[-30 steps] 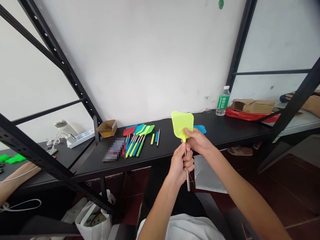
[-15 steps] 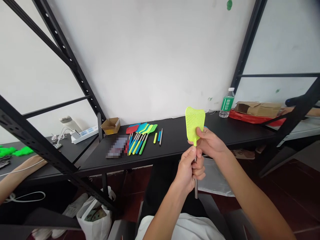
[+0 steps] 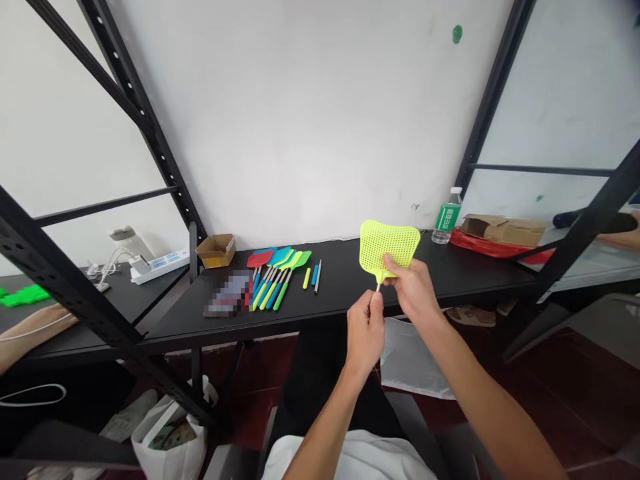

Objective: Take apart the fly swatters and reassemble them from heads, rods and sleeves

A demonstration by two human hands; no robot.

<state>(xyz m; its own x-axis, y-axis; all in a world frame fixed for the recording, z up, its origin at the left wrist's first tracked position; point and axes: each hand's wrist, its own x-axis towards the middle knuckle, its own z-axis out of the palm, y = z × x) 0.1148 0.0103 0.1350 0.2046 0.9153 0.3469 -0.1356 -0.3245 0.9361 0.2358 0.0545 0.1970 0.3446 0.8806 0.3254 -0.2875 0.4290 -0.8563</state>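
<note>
My right hand (image 3: 413, 288) pinches the base of a yellow-green perforated fly swatter head (image 3: 389, 247), held up above the front edge of the black table (image 3: 345, 293). My left hand (image 3: 365, 331) is closed just below it, gripping the thin metal rod (image 3: 377, 289) that enters the head's neck; most of the rod is hidden in the fist. On the table to the left lies a row of finished fly swatters (image 3: 275, 275) in red, blue and green, with loose coloured handles (image 3: 310, 276) and a rod beside them.
A small cardboard box (image 3: 216, 250) stands at the table's back left. A water bottle (image 3: 447, 211), a brown box (image 3: 503, 229) on red material sit at the right. Black shelf struts (image 3: 125, 100) cross the view. A power strip (image 3: 159, 265) and another person's forearm (image 3: 30, 333) are left.
The swatter head has turned from edge-on to broad-face toward me and shifted slightly. My left hand has slid up the rod, whose lower end no longer shows below the fist.
</note>
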